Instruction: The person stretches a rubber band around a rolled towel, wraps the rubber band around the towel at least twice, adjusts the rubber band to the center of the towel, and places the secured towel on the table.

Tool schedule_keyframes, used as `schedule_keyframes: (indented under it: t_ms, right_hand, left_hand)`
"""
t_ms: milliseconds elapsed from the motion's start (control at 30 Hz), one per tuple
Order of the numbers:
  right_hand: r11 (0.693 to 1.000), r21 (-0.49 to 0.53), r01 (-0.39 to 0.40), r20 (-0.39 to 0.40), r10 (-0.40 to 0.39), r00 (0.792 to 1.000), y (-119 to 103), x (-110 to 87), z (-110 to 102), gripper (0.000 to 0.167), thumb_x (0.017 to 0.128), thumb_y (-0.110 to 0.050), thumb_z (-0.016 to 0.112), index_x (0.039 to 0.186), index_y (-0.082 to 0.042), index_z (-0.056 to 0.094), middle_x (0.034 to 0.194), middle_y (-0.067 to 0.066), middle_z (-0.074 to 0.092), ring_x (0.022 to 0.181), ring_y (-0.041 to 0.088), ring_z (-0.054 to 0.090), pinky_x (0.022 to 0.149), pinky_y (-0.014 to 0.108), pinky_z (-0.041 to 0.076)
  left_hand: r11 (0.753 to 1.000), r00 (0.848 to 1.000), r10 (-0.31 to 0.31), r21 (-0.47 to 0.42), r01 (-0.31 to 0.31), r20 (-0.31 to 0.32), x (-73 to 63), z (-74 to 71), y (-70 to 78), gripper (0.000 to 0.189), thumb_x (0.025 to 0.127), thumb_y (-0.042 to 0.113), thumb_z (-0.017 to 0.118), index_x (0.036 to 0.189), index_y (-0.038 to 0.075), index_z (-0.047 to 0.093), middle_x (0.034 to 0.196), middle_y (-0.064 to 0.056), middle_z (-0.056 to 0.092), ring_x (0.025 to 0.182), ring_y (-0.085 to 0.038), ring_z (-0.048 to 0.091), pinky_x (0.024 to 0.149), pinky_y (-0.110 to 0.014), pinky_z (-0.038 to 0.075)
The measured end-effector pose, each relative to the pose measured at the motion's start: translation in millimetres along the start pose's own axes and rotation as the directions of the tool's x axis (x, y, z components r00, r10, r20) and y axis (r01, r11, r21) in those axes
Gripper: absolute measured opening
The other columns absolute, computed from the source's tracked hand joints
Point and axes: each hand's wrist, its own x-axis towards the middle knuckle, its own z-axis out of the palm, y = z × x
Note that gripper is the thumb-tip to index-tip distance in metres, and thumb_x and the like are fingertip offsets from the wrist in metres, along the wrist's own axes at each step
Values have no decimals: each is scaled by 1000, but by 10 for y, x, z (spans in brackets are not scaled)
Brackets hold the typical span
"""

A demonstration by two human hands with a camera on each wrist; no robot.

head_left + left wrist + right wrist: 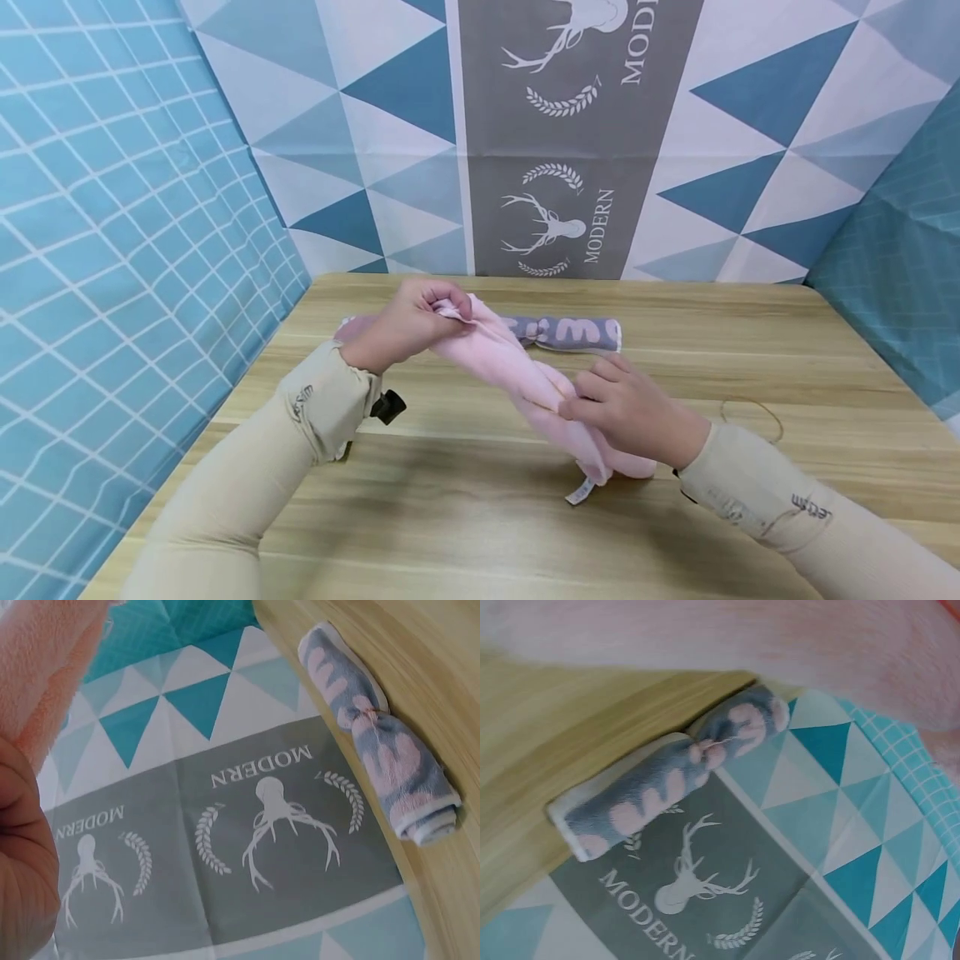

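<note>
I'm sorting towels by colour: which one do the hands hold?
The plain pink towel, gripped by left hand and right hand; the grey-blue patterned towel instead lies on the table, cinched midway.

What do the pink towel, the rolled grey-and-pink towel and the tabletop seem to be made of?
Pink towel: soft matte fabric, perhaps microfibre or cotton; the left wrist view shows fuzzy pile. Rolled grey-and-pink towel: matte terry, likely cotton; its surface looks nubby. Tabletop: wood or wood-look laminate, faintly glossy; grain streaks and a pale highlight show.
</note>
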Motion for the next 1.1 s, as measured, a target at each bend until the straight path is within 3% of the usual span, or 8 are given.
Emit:
schedule_keyframes:
  t_ms: [300, 400, 533, 600, 733, 800, 933, 1100]
  right_hand:
    - [998, -32, -58, 17, 59, 998, 77, -3, -17, 20, 91, -4, 48, 84, -13, 64, 73, 0, 50, 63, 19, 39, 57, 33, 33]
    - [991, -75, -109, 13, 111, 994, 135, 76, 23, 16, 89, -8, 50, 87, -9, 66, 73, 3, 54, 64, 22, 44, 58, 38, 35]
    - [957, -126, -260, 46, 268, 962, 163, 104, 22, 45, 101, -39, 40, 94, -4, 68, 77, 8, 63, 65, 25, 52, 59, 43, 34]
    - [913, -115, -392, 161, 406, 899, 158, 96, 12, 53, 94, -54, 48, 96, -6, 69, 76, 5, 65, 66, 22, 55, 61, 42, 31]
    - [770, -149, -621, 444, 613, 654, 166, 84, 78, 48, 75, -57, 71, 91, -12, 71, 73, -3, 60, 71, 15, 54, 66, 42, 26]
    - [710, -152, -687, 509, 653, 561, 186, 66, 151, 37, 71, -48, 79, 84, -15, 69, 72, -5, 53, 71, 14, 48, 68, 43, 26]
    - [636, -48, -770, 537, 667, 517, 265, -23, 234, 27, 70, -37, 80, 65, -19, 60, 64, -8, 44, 63, 11, 40, 70, 44, 26]
    - [473, 217, -854, 623, 606, 494, 418, -124, 168, 27, 70, -25, 76, 59, -16, 53, 55, -12, 40, 55, 5, 39, 67, 33, 32]
  left_hand:
    - [981, 987, -158, -120, 152, -37, -46, 70, -37, 9, 75, -12, 64, 73, -4, 63, 86, -8, 62, 83, -15, 51, 62, -20, 44]
    - [919, 948, -309, -282, 276, -79, 4, 171, -56, 12, 77, -10, 64, 75, 3, 62, 85, -6, 60, 73, -12, 51, 53, -21, 42]
    - [784, 870, -484, -487, 385, -92, 46, 254, -78, 13, 82, -5, 60, 83, 7, 57, 81, -5, 54, 54, -11, 46, 42, -21, 35]
    - [726, 846, -528, -559, 400, -80, 66, 273, -103, 12, 85, -5, 58, 86, 7, 54, 84, -6, 51, 54, -11, 45, 43, -21, 36]
    - [664, 829, -553, -642, 384, -76, 107, 283, -174, 11, 88, -4, 55, 91, 6, 49, 87, -6, 47, 55, -10, 44, 43, -20, 37]
    - [644, 822, -565, -663, 381, -76, 113, 282, -206, 11, 89, -3, 54, 92, 6, 48, 88, -6, 47, 54, -10, 44, 43, -20, 37]
    - [675, 847, -529, -631, 383, -52, 84, 273, -243, 10, 90, -2, 55, 94, 6, 51, 91, -7, 50, 53, -10, 45, 43, -21, 36]
    - [864, 937, -349, -393, 315, -17, 45, 227, -175, 11, 88, 5, 59, 99, 0, 57, 87, -6, 55, 52, -10, 45, 43, -22, 35]
